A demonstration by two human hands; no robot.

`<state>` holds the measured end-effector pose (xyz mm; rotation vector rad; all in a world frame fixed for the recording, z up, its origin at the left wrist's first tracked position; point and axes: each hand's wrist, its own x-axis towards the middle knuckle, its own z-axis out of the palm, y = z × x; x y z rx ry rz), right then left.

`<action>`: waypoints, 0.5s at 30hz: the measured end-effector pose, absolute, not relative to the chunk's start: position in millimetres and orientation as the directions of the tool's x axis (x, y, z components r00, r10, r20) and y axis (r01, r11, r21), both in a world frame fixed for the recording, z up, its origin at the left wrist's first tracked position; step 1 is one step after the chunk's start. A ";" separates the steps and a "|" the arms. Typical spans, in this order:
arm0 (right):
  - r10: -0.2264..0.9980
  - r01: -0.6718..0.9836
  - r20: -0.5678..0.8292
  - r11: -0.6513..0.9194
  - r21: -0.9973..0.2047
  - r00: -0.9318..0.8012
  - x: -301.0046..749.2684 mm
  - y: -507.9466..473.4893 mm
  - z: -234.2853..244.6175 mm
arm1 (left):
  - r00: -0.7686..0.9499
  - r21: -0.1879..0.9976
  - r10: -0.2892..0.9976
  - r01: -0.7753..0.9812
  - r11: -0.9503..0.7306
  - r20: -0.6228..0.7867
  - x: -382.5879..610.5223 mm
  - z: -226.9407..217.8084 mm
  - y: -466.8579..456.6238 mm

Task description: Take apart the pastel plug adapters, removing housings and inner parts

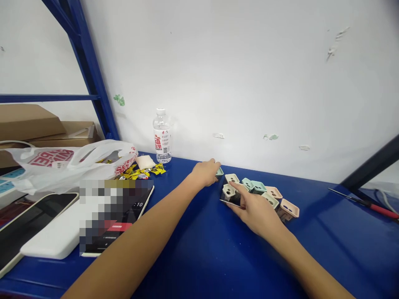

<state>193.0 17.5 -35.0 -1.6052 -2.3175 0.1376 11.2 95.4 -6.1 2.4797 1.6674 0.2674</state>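
Observation:
Small pastel boxes with two holes in their tops, which look like pencil sharpeners, stand in a cluster on the blue table point(199, 232). My left hand point(206, 172) is closed at the cluster's left end on a mint-green sharpener point(220, 172), mostly hidden by the fingers. Index finger and thumb of my right hand point(254, 209) are around a cream sharpener point(228, 190) at the near left. Behind it stands another cream one point(231, 178). Further right are a mint one point(258, 186), a pale green one point(269, 200) and a pink one point(289, 207).
A water bottle point(162, 139) stands against the wall, left of my hands. Yellow wrappers point(140, 171) and a white plastic bag point(77, 164) lie further left. Nearer are a lit phone point(137, 211) and a white slab point(54, 234). A red-handled tool point(378, 209) is at right.

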 end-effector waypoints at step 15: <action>0.794 0.727 0.323 0.605 -0.325 -0.516 167.1 -14.3 -35.0 | 0.504 0.887 0.863 0.413 -0.205 -0.035 -17.3 -3.0 -8.4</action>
